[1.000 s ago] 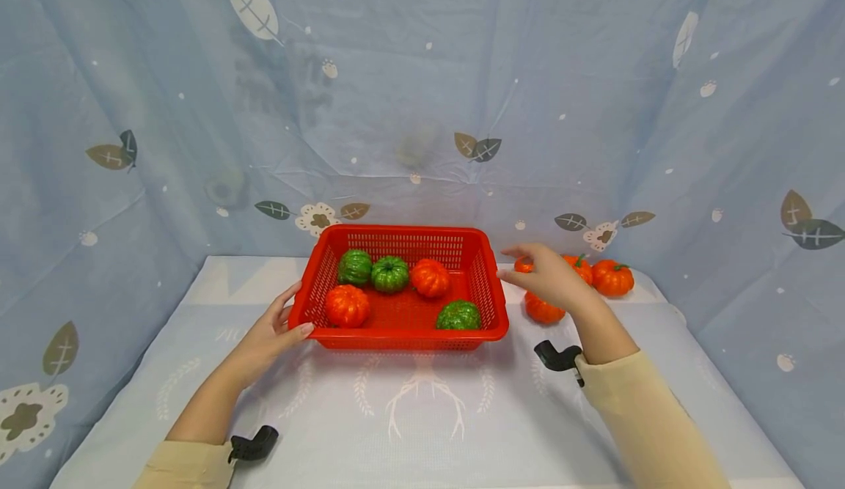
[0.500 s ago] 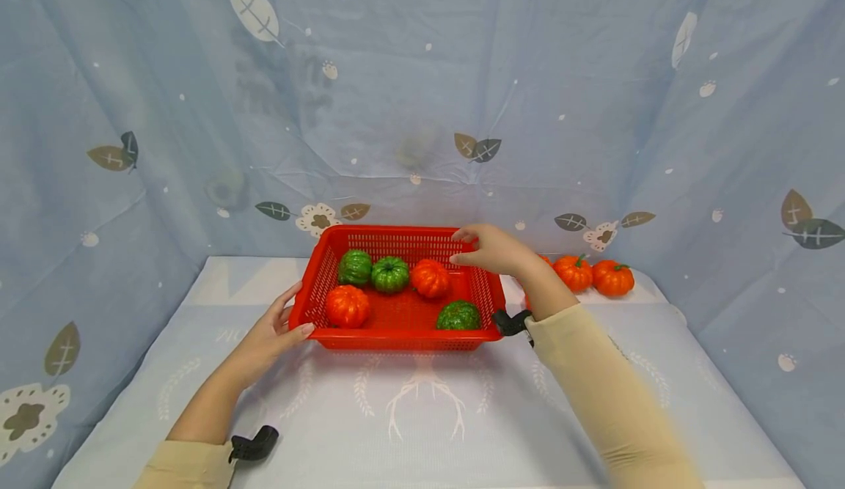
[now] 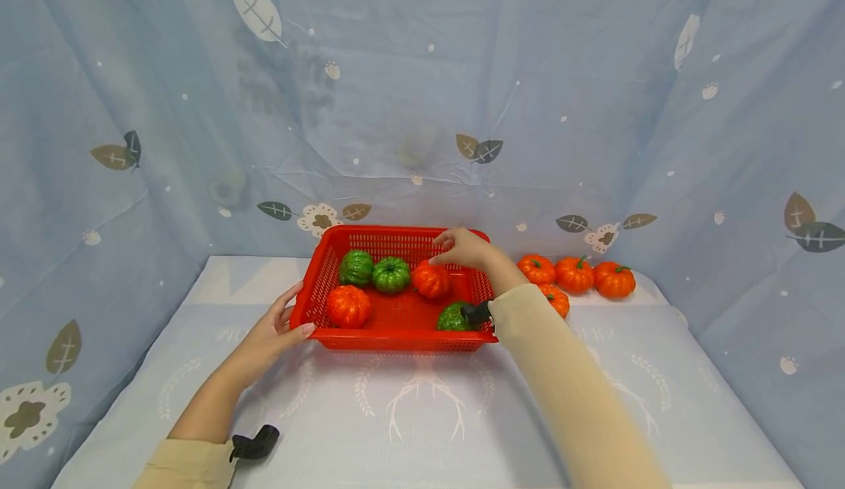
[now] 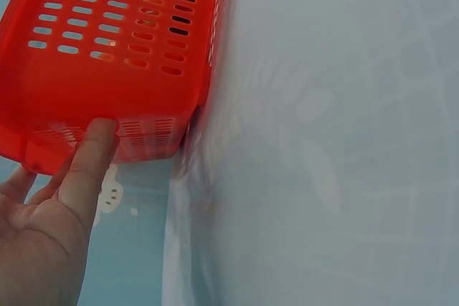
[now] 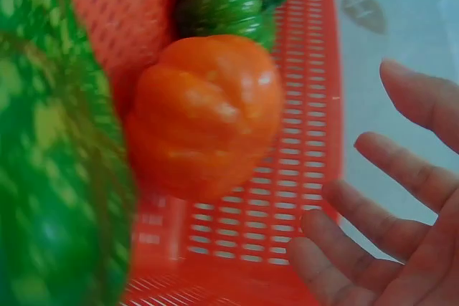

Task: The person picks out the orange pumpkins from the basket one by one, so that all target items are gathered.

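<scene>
A red plastic basket [image 3: 396,339] stands at the table's back. My left hand [image 3: 273,335] holds its left end, thumb on the front corner, fingers at the side. My right hand [image 3: 469,248], fingers spread and holding nothing, is over the basket's back right part. Below its fingertips lies an orange-red pumpkin [image 3: 432,284]. In the right wrist view, this pumpkin [image 5: 211,116] shows apart from the fingers. Another orange-red pumpkin [image 3: 348,306] and two green pumpkins [image 3: 392,275] sit further left. A mottled green gourd [image 3: 452,318] is at the front right, partly covered by the wrist mount.
Several orange pumpkins [image 3: 574,275] stand on the table to the right of the basket. A white patterned cloth [image 3: 370,430] covers the table. Blue printed curtains [image 3: 396,93] close off the back and both sides.
My right hand has moved left from beside the basket's right rim to over the back right pumpkin, uncovering the pumpkins on the table. The left hand and basket stay put.
</scene>
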Demonstrator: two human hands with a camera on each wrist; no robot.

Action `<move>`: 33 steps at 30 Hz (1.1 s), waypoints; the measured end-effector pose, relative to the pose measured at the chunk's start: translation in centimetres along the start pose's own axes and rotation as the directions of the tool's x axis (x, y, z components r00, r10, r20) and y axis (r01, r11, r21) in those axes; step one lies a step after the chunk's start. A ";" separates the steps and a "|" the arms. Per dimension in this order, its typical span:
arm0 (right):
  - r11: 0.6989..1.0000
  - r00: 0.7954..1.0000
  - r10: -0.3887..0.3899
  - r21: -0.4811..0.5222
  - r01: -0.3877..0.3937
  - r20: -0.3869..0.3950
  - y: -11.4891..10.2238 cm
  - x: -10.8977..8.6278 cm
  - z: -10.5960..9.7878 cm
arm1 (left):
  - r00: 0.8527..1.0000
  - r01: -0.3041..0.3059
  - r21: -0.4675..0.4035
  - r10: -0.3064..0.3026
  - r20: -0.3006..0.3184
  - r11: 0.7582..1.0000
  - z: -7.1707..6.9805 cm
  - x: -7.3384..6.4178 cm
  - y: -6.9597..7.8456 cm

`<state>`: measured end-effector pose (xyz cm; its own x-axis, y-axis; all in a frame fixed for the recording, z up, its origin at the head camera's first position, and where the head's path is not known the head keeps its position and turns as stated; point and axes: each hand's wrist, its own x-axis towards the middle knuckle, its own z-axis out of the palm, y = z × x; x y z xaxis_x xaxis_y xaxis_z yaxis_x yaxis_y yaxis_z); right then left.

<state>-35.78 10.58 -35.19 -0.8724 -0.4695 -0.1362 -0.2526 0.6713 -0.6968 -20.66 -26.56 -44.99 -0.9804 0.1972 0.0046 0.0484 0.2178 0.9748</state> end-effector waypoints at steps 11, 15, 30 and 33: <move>0.992 0.984 0.125 -0.047 -0.120 0.129 1.1 1.8 1.7 | 1.000 -0.020 -0.003 0.020 0.010 1.000 0.0 0.0 -0.1; 0.987 0.974 0.163 -0.031 -0.160 0.156 0.9 2.2 2.0 | 1.000 -0.014 0.001 0.014 0.005 1.000 0.0 -0.1 -0.1; 0.978 0.964 0.198 0.035 -0.207 0.178 0.4 2.0 1.4 | 1.000 -0.021 -0.011 0.021 0.005 1.000 0.0 -0.2 0.0; 0.983 0.966 0.175 0.027 -0.184 0.187 0.0 1.5 0.5 | 1.000 -0.029 -0.024 0.029 0.009 0.999 0.0 -0.2 0.1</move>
<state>-36.82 9.55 -35.75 -0.8090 -0.4435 -0.3858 -0.0768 0.7304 -0.6787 -20.43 -26.60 -44.92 -0.9767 0.2123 0.0312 0.0723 0.1888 0.9794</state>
